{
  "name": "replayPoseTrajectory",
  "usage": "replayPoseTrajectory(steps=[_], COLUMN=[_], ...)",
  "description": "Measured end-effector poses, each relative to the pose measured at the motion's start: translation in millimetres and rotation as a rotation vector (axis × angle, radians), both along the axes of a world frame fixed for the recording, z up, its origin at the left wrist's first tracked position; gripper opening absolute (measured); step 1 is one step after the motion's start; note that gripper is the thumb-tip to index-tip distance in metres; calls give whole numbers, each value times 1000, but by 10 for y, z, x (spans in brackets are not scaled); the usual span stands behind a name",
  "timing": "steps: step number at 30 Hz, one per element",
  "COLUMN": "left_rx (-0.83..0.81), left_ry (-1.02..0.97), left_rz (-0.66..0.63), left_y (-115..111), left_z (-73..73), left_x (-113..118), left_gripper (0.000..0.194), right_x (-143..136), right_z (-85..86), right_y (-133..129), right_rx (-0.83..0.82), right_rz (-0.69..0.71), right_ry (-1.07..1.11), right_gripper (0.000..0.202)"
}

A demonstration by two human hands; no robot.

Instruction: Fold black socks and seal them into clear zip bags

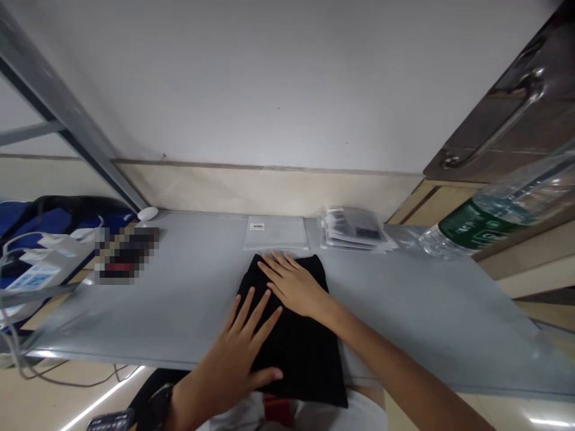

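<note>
A folded black cloth (305,359) lies on the grey table (179,299), its near end reaching over the front edge. My left hand (240,347) rests on the cloth's left side with fingers spread. Farther up, my right hand (291,284) lies flat across the upper part of the cloth, fingers apart. Neither hand grips anything. Just beyond the cloth is a flat clear bag (278,233) with a small white label. To its right sits a stack of clear bags (354,230) with dark contents.
A water bottle (480,224) with a green label is at the back right. A round white object (148,214) sits at the table's back left, near a metal post (108,161). White power strips (45,263) and cables are at the left. A phone (110,421) shows at bottom left.
</note>
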State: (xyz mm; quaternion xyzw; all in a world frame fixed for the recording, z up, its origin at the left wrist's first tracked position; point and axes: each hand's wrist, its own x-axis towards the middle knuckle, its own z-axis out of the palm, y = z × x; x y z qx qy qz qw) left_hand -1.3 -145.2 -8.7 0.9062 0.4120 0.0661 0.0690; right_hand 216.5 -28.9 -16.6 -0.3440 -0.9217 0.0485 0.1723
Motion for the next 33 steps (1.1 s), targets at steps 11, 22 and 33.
replayPoseTrajectory(steps=[11, 22, 33], left_rx=[-180, 52, 218], left_ry=[-40, 78, -186], left_rz=[-102, -148, -330], left_y=[-143, -225, -63], left_z=[61, 196, 277], left_x=[-133, -249, -419], left_gripper=[139, 120, 59], right_x=[201, 944, 1294], right_z=[190, 114, 59], right_y=[-171, -1494, -1699], right_rx=[-55, -88, 189], right_rz=[12, -33, 44], right_ry=[142, -52, 5], right_gripper=[58, 92, 48])
